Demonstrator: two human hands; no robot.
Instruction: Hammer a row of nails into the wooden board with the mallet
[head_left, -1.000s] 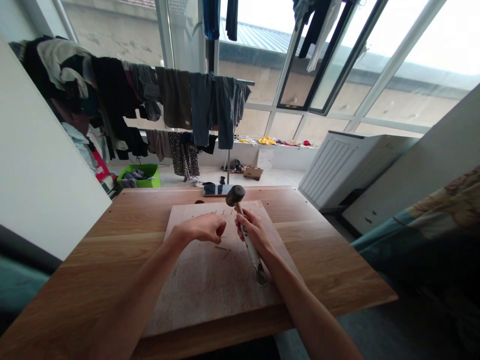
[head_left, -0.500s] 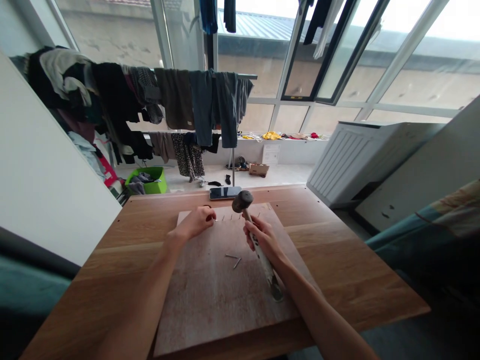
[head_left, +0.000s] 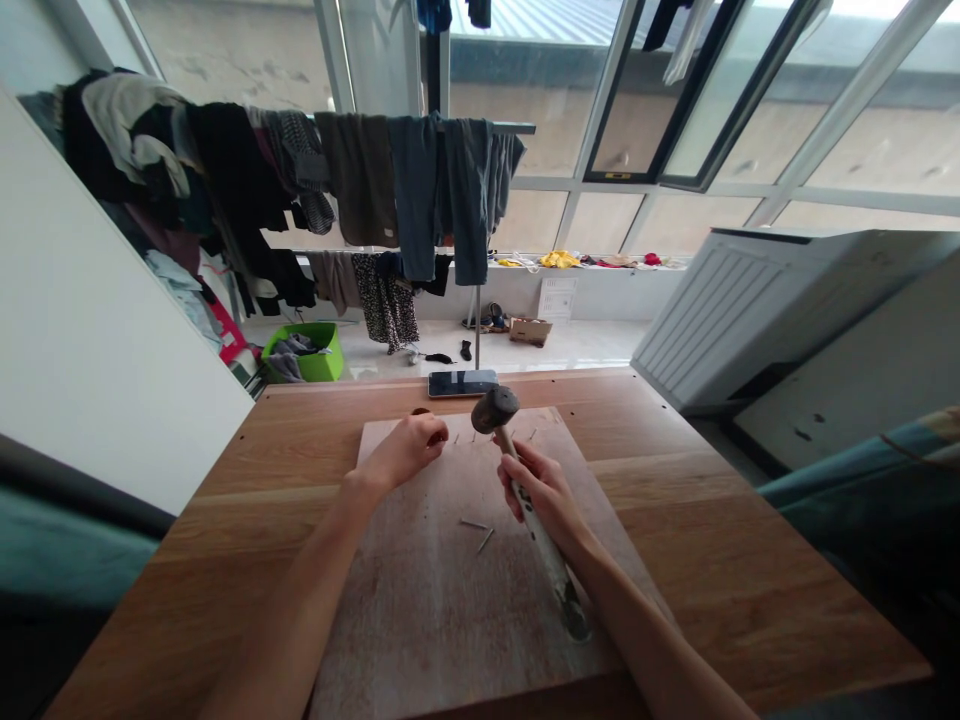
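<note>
My right hand (head_left: 546, 492) is wrapped round the handle of a rubber mallet (head_left: 496, 410), whose dark head is raised over the far part of a wooden board (head_left: 420, 610). The handle slants back toward me along my forearm. My left hand (head_left: 409, 450) is closed in a pinch at the board's far left, on a nail mostly hidden by the fingers. To its right a row of nails (head_left: 533, 435) stands upright in the board, partly behind the mallet. Two loose nails (head_left: 486, 541) lie near the board's middle.
The board rests on a wooden table (head_left: 675, 520). A phone (head_left: 461, 384) lies at the table's far edge. Beyond are a green basket (head_left: 326, 360) with clothes, a drying rack hung with trousers (head_left: 469, 200), and a white ribbed cabinet-like unit (head_left: 720, 310) at right.
The view has tilted down and shifted slightly left. My left hand keeps its pinch, with the nail now less visible. The mallet stays in my right hand, at nearly the same place over the board.
</note>
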